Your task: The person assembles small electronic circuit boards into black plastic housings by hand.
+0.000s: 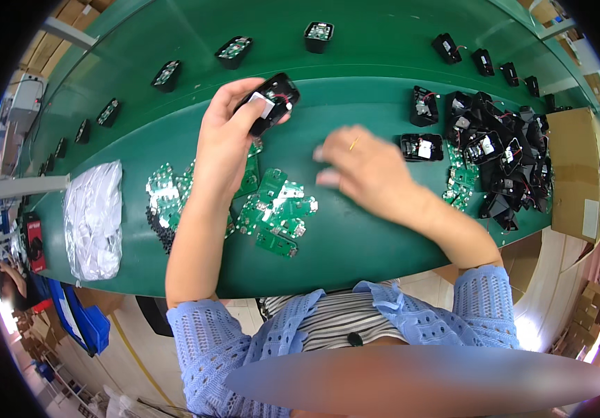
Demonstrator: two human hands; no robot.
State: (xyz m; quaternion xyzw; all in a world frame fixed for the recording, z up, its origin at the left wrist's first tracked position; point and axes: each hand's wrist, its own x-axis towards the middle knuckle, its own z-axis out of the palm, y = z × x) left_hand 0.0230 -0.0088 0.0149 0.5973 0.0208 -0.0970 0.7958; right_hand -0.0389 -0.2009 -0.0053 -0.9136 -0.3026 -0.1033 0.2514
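Observation:
My left hand [232,118] is closed around a black plastic housing [277,104], raised above the bench. Its open side shows red wires and a white patch, where my thumb presses. My right hand [366,164] hovers over the bench to the right, blurred by motion. Its thumb and forefinger are apart, and nothing shows between them. Below and between my hands lies a loose pile of green circuit boards [277,209]. More boards [167,188] lie left of my left forearm, beside a heap of small black parts [159,228].
Many black housings [505,160] are heaped at the right, beside a cardboard box [570,174]. Two housings [422,147] lie apart from the heap. Board-filled housings [234,52] line the far green belt. A clear plastic bag [94,219] lies at the left.

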